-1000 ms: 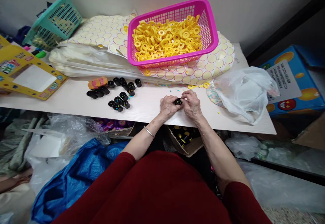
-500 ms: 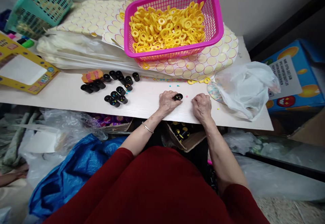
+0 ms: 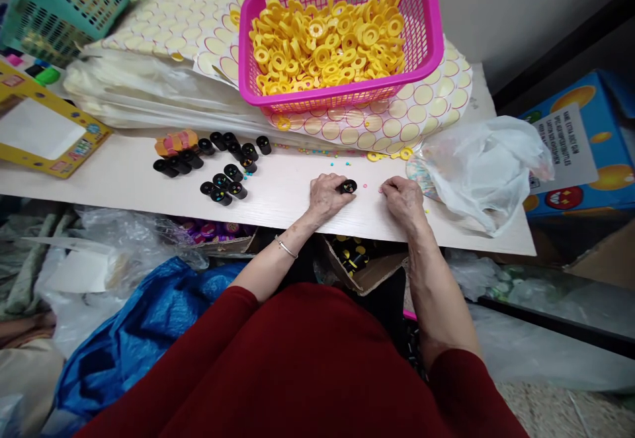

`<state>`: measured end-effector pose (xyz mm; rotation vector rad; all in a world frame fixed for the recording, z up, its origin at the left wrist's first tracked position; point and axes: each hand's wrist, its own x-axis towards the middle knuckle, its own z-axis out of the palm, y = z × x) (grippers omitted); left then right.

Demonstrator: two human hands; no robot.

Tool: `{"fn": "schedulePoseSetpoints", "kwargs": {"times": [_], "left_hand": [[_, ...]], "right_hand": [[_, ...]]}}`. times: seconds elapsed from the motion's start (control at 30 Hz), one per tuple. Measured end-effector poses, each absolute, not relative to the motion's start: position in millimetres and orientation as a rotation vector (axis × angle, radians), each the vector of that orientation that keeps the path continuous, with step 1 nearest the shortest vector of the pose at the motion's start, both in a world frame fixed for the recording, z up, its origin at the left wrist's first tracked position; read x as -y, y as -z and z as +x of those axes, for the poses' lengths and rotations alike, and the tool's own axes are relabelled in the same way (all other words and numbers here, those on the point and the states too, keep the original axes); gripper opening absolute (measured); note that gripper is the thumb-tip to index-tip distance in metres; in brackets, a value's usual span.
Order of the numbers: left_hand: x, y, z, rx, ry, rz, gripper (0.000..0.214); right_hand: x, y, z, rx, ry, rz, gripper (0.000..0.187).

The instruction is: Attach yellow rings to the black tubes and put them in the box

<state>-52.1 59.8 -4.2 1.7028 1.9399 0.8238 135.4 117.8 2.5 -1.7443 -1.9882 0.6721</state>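
My left hand (image 3: 325,198) is closed round a small black cylindrical cup (image 3: 349,186), which lies tilted with its open end towards the right and a few bits of colour inside. My right hand (image 3: 404,201) rests on the white table to the right, thumb and forefinger pinched together at a tiny pink bead (image 3: 381,190). Between the hands lies another small pink bead (image 3: 365,186). Blue beads (image 3: 348,164) are scattered just beyond the left hand. Farther left stand several more black cups (image 3: 233,173), some with coloured beads in them.
A pink basket (image 3: 248,97) full of yellow plastic rings stands at the back on dotted sheeting. To the right are a white plastic bag (image 3: 489,167) and a blue box (image 3: 570,160). An orange bundle (image 3: 176,141) and a yellow window box (image 3: 59,153) lie left. Below, an open carton (image 3: 370,279).
My right hand has shifted slightly right and its fingers now pinch at a pink bead. My left hand keeps hold of the black cup. The whole view has moved a little.
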Motion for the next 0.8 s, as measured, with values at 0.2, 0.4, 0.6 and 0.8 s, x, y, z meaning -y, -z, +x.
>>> {"fn": "schedulePoseSetpoints", "kwargs": {"times": [0.2, 0.4, 0.6, 0.8], "left_hand": [[-60, 4, -52, -1.936, -0.819, 1.706, 0.026], [-58, 4, -51, -1.900, -0.814, 1.733, 0.025], [-57, 5, -50, -1.912, -0.818, 1.746, 0.019], [-56, 3, -50, -1.907, -0.826, 1.763, 0.014]], "right_hand": [[-109, 6, 138, 2.088, -0.549, -1.569, 0.016], [-97, -6, 113, 2.096, -0.468, -1.336, 0.015], [-91, -21, 87, 2.334, -0.383, -1.213, 0.017], [-94, -26, 82, 2.472, -0.293, -1.253, 0.018]]}}
